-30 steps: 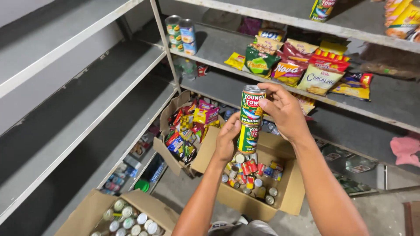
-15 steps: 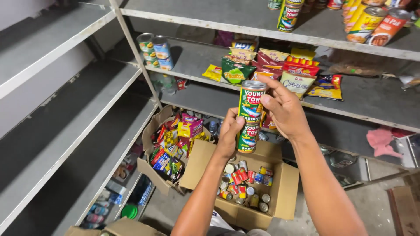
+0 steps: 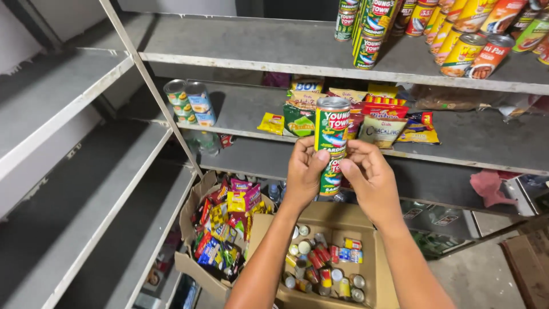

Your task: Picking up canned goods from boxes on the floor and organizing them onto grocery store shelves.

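While both hands grip stacked cans (image 3: 331, 143) at frame centre, left hand (image 3: 305, 171) and right hand (image 3: 370, 180) closed round them; top shelf (image 3: 274, 48) part-stocked, box (image 3: 326, 269) below holds more.

Qty in view: 2 hands, left (image 3: 304, 171) and right (image 3: 370, 180), gripping 2 green cans (image 3: 331, 146) stacked end to end. Cardboard boxes: 2 open on the floor, 1 w/ small cans (image 3: 327, 268) (approx. 20, exact count not readable) and 1 w/ snack packets (image 3: 224, 232) (too jumbled to count), plus part of a 3rd box (image 3: 529, 260) at right. Shelves: mid shelf holds approx. 8 snack bags (image 3: 366, 117) and 1 stack of 6 shrink-wrapped tins (image 3: 190, 103); top shelf holds 10+ tall cans (image 3: 457, 34), partly cropped.
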